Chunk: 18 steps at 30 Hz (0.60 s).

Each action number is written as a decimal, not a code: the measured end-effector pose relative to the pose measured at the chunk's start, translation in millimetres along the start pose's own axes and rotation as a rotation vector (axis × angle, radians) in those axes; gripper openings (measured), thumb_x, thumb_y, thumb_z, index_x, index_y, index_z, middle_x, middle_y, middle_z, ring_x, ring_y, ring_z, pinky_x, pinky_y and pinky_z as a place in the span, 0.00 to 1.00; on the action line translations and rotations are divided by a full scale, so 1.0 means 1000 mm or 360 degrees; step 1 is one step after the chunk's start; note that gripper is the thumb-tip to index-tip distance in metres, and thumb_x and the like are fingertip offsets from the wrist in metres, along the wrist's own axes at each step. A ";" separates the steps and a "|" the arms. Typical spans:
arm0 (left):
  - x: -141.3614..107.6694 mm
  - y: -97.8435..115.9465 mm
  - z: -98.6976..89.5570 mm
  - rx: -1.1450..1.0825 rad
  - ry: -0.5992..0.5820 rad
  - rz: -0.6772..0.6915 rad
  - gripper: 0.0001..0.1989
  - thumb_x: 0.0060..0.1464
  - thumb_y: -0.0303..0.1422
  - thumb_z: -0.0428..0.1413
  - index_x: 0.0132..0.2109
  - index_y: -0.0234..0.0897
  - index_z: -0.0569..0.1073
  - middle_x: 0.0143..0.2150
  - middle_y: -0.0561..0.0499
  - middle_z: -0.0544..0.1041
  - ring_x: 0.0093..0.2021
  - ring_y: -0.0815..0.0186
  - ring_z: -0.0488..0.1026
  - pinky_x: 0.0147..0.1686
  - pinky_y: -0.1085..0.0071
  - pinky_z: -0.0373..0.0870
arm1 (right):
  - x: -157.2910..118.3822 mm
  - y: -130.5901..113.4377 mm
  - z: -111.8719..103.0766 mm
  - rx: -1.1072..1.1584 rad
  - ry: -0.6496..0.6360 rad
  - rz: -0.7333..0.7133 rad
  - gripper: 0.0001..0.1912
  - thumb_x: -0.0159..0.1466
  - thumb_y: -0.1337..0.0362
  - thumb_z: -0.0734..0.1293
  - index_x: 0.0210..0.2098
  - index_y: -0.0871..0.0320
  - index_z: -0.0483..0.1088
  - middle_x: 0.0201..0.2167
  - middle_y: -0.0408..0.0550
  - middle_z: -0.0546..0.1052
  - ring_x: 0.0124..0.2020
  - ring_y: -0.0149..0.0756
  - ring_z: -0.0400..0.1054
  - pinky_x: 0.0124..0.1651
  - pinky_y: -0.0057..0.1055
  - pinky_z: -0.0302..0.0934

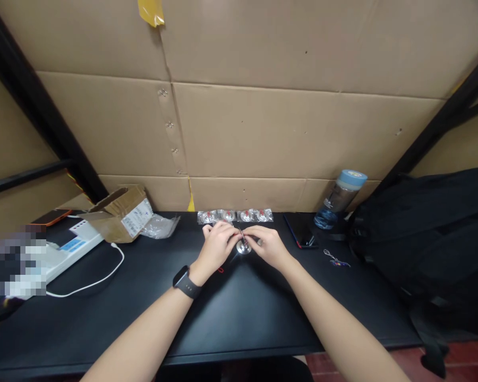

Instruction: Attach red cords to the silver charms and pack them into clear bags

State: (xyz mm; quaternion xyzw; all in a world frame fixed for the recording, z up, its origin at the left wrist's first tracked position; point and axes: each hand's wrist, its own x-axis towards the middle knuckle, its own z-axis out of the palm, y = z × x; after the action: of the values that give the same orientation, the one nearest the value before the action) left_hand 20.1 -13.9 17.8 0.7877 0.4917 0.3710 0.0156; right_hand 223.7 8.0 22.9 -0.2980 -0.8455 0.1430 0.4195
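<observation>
Your left hand and your right hand meet near the centre of the frame, the fingertips of both pinching the thin upright part of a shiny metal piece with a round base. This piece is low between your two hands, and its finer details are too small to tell. On your left wrist you wear a black smartwatch, and near this wrist a small red loop lies on the black bench. Just beyond your hands, a row of four clear packets contains round shiny pieces with red parts. To the right of centre you have a dark phone, then a keychain, a water bottle with blue cap and, at the right edge, a black backpack. At the left of the frame are a cardboard box, a clear plastic bag touching it, and a white power strip.
</observation>
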 end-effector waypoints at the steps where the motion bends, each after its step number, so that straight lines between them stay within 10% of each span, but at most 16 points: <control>1: 0.000 0.000 0.000 -0.0010 -0.0010 -0.0004 0.12 0.67 0.39 0.54 0.39 0.42 0.79 0.42 0.51 0.82 0.50 0.59 0.71 0.46 0.60 0.51 | 0.000 0.001 0.000 -0.0080 -0.0024 -0.0048 0.09 0.69 0.65 0.65 0.44 0.54 0.78 0.44 0.50 0.83 0.45 0.40 0.78 0.50 0.37 0.70; 12: 0.000 0.008 0.000 -0.0189 -0.0135 -0.0206 0.12 0.66 0.40 0.54 0.36 0.42 0.79 0.41 0.51 0.82 0.49 0.59 0.72 0.48 0.61 0.55 | 0.001 -0.002 -0.007 -0.0302 -0.0082 -0.0089 0.07 0.67 0.67 0.65 0.40 0.54 0.75 0.46 0.50 0.80 0.45 0.39 0.76 0.49 0.36 0.66; 18: 0.005 0.002 -0.009 -0.0479 -0.0078 -0.0291 0.14 0.68 0.42 0.50 0.53 0.44 0.75 0.53 0.49 0.80 0.54 0.60 0.75 0.56 0.61 0.64 | 0.002 -0.009 -0.014 -0.0393 -0.0145 -0.0022 0.05 0.64 0.69 0.66 0.36 0.54 0.74 0.49 0.49 0.78 0.44 0.38 0.75 0.50 0.34 0.66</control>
State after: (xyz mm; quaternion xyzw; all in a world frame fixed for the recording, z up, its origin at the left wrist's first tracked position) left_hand 17.1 -13.7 28.2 0.7372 0.4997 0.4181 0.1790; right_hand 230.2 1.7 36.7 -0.3346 -0.8769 0.0482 0.3418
